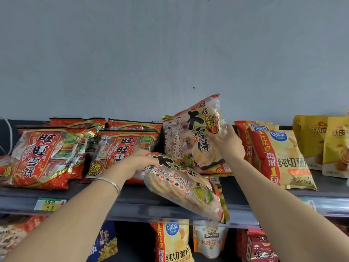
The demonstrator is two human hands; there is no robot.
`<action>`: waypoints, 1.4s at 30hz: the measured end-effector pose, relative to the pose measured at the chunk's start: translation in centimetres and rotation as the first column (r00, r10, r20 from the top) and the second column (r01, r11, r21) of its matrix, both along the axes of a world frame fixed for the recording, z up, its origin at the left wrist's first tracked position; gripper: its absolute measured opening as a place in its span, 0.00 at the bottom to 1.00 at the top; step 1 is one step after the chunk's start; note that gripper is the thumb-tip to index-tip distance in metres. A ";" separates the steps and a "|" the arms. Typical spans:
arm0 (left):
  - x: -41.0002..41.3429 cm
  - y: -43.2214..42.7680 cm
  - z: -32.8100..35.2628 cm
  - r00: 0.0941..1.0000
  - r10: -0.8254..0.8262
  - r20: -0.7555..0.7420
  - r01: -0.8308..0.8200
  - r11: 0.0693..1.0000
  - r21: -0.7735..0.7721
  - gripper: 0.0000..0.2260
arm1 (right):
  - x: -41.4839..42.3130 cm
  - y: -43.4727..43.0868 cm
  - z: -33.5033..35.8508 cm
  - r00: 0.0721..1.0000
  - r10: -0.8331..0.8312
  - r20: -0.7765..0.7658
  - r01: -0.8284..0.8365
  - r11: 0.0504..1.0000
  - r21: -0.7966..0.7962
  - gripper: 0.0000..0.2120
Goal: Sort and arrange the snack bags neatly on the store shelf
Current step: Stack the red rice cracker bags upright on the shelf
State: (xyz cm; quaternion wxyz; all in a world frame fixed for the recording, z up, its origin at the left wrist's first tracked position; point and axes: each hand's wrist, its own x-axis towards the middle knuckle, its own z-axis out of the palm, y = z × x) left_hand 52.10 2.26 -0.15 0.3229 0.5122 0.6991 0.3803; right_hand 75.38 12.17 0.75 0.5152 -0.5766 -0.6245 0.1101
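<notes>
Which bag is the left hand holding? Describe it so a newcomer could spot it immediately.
Start at the dark upper shelf. Near its middle, the left hand grips a clear-fronted rice cracker bag. Unlike the upright bag in the right hand, it lies tilted, its lower end overhanging the shelf's front edge.

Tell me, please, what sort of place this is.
Probably a shop's snack aisle: rice cracker bags crowd a shelf with a price tag on its front edge; a potato chip bag stands below.

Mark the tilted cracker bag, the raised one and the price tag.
Tilted cracker bag (pixel 175 188), head view, clear middle.
Raised cracker bag (pixel 201 138), head view, black lettering.
Price tag (pixel 50 207), head view, yellow patch.
</notes>
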 end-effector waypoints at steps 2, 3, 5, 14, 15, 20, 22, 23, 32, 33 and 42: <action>0.1 0.3 0.6 0.996 -0.025 -0.081 0.029 0.998 0.054 0.08 | 0.0 -0.3 0.5 1.000 -0.006 0.019 0.005 0.999 0.043 0.34; 0.2 0.7 1.0 0.991 -0.040 -0.124 0.050 0.995 0.082 0.09 | 0.2 -0.5 0.9 0.999 -0.020 0.033 0.018 0.997 0.072 0.34; 0.1 1.7 1.9 0.973 -0.058 -0.223 0.089 0.988 0.129 0.18 | 0.7 -0.9 1.6 0.997 -0.062 0.054 0.055 0.991 0.126 0.34; 2.9 6.7 5.4 0.802 0.121 -0.584 0.134 0.918 0.373 0.24 | 4.1 -2.0 3.2 0.988 -0.140 -0.061 0.150 0.967 0.205 0.32; 3.4 7.2 5.4 0.732 0.197 -0.652 0.114 0.909 0.402 0.22 | 4.6 -2.1 3.2 0.986 -0.150 -0.067 0.161 0.967 0.196 0.32; 4.7 10.1 5.9 0.617 0.433 -0.657 0.136 0.764 0.631 0.11 | 5.6 -1.9 2.6 0.974 -0.200 -0.111 0.215 0.965 0.150 0.33; 4.8 11.5 5.6 0.648 0.444 -0.619 0.117 0.745 0.657 0.11 | 5.5 -1.7 2.5 0.968 -0.226 -0.107 0.241 0.958 0.156 0.34; 4.9 12.1 5.4 0.684 0.430 -0.590 0.091 0.751 0.653 0.13 | 5.4 -1.5 2.4 0.966 -0.238 -0.101 0.252 0.955 0.156 0.34; 5.8 13.4 -4.7 0.603 0.020 -0.798 0.303 0.919 0.252 0.29 | 2.6 -0.7 1.2 0.936 -0.336 0.103 0.318 0.935 0.160 0.30; 6.0 12.8 -5.2 0.559 0.019 -0.829 0.329 0.913 0.243 0.29 | 2.4 -0.6 1.2 0.933 -0.344 0.109 0.325 0.932 0.160 0.31; 5.4 10.6 -6.0 0.191 -0.265 -0.945 0.467 0.872 -0.150 0.51 | 2.3 -1.6 1.3 0.920 -0.378 0.106 0.361 0.921 0.149 0.32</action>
